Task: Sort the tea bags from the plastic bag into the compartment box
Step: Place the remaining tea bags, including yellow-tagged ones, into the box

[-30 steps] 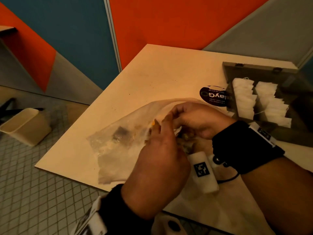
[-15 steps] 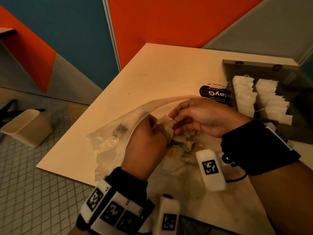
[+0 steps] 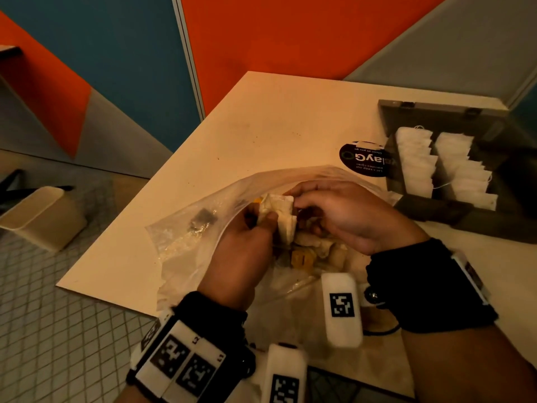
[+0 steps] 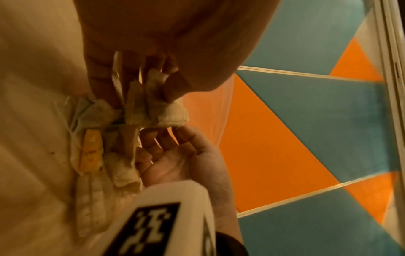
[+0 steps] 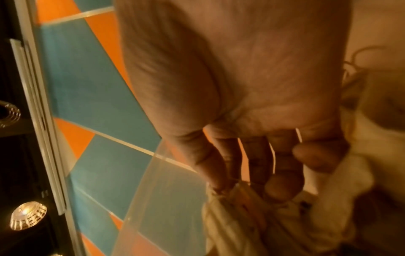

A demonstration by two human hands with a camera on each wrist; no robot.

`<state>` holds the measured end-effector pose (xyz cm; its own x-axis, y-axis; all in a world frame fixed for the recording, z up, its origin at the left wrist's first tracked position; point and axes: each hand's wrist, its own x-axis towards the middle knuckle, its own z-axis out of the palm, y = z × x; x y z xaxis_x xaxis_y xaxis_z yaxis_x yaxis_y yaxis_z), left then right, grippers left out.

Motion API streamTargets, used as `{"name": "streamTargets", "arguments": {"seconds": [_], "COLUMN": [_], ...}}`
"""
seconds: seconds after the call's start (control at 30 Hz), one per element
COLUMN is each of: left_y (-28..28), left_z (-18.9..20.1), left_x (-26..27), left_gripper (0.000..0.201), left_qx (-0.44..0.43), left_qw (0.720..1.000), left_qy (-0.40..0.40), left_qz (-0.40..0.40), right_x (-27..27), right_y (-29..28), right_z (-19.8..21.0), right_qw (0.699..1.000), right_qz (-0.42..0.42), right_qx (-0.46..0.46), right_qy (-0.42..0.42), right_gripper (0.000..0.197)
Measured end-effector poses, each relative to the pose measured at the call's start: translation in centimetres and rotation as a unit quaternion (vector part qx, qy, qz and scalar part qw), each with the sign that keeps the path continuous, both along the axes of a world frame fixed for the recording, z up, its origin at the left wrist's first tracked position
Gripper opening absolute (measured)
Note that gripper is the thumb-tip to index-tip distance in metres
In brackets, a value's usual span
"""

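Observation:
A clear plastic bag [image 3: 186, 242] lies open on the pale table [image 3: 261, 126]. Both hands are at its mouth. My left hand [image 3: 263, 219] grips a crumpled clump of tea bags [image 3: 279, 209], also seen in the left wrist view as tea bags [image 4: 153, 110] under its thumb. My right hand [image 3: 295, 200] pinches the top of the same clump; in the right wrist view its fingertips [image 5: 280, 188] close on the paper. More tea bags and yellow tags [image 3: 302, 258] lie in the bag below. The dark compartment box [image 3: 436, 117] stands open at the right, holding two rows of white tea bags [image 3: 415, 164].
A round black sticker [image 3: 364, 159] lies on the table between the bag and the box. A small dark item [image 3: 203, 218] sits inside the bag on the left. A beige bin [image 3: 37, 216] stands on the tiled floor beyond the table's left edge.
My left hand has pulled back towards me and come up out of the bag with tea bags in it. My right hand has shifted its pinch onto the raised clump.

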<state>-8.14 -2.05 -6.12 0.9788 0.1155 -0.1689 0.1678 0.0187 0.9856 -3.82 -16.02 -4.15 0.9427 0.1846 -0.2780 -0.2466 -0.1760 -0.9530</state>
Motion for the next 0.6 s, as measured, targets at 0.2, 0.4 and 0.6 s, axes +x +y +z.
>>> {"name": "streamTargets", "arguments": {"seconds": [0.2, 0.4, 0.6], "left_y": [-0.1, -0.1, -0.5], "left_z": [-0.4, -0.8, -1.3], "left_x": [0.0, 0.4, 0.2], "left_gripper": [0.015, 0.022, 0.019], "left_qx": [-0.005, -0.022, -0.071], "left_qw": [1.000, 1.000, 0.996], "left_qy": [0.015, 0.012, 0.012], "left_qz": [-0.027, 0.006, 0.042], "right_x": [-0.1, 0.0, 0.6], "right_y": [-0.1, -0.4, -1.0], "right_z": [-0.9, -1.4, -1.6], "right_qw": [1.000, 0.999, 0.988], "right_qz": [0.018, -0.044, -0.132], "right_qx": [-0.003, 0.017, 0.080], "right_qy": [0.003, -0.023, -0.009], "right_gripper": [0.005, 0.010, 0.008]}}
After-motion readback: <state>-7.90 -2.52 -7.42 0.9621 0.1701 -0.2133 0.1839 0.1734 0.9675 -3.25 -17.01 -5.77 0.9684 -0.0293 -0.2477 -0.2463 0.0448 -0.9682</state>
